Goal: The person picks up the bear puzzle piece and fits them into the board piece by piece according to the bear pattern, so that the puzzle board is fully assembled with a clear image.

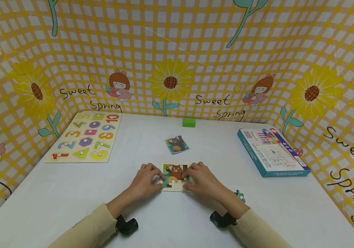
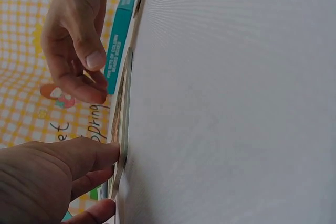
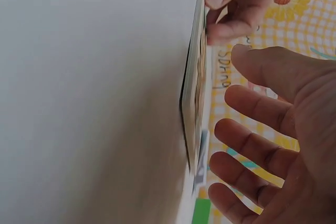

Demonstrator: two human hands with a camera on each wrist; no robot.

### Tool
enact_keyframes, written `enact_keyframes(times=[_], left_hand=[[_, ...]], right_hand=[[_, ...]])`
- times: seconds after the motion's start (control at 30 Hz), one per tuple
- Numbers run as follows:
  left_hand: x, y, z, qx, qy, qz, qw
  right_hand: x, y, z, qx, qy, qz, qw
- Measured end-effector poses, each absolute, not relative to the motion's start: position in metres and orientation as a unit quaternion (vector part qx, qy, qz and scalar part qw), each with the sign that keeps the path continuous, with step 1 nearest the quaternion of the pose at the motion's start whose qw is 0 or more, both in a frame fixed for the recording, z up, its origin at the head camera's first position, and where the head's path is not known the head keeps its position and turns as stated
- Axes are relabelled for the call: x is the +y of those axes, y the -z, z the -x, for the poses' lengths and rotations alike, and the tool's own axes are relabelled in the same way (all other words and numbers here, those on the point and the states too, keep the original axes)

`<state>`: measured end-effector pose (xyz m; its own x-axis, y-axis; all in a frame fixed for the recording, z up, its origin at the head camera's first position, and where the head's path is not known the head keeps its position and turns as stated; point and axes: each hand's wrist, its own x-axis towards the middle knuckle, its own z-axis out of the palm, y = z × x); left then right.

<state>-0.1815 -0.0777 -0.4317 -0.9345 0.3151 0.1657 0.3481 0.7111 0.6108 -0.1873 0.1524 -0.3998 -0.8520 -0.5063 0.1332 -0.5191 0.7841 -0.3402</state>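
A small wooden bear jigsaw puzzle (image 1: 176,171) lies flat on the white table, with pale bare board showing at its lower right. My left hand (image 1: 147,181) holds the puzzle's left edge; in the left wrist view the thumb (image 2: 100,153) touches its side. Over the right part hovers my right hand (image 1: 202,181), hiding some of the picture. Seen from the right wrist, the right hand's fingers (image 3: 257,108) are spread, slightly bent and apart from the board, with nothing between them. Beyond the puzzle lies a small bear picture (image 1: 177,144).
At the back left lies a number-and-shape board (image 1: 85,137). A green block (image 1: 189,122) sits near the back edge. On the right is a teal-sided box (image 1: 273,151). Beside my right wrist shows a small green patterned thing (image 1: 240,196), partly hidden by the arm.
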Motion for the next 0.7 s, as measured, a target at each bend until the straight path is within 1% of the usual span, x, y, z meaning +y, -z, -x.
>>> enact_keyframes(times=[0.47,0.7], left_hand=[[-0.078,0.432,0.181,-0.926,0.334,0.178,0.020],[-0.078,0.431,0.181,-0.926,0.334,0.177,0.017]], right_hand=[[0.193,0.397,0.177,-0.959,-0.182,-0.217,0.022],[0.217,0.397,0.174,-0.960,-0.190,-0.204,0.026]])
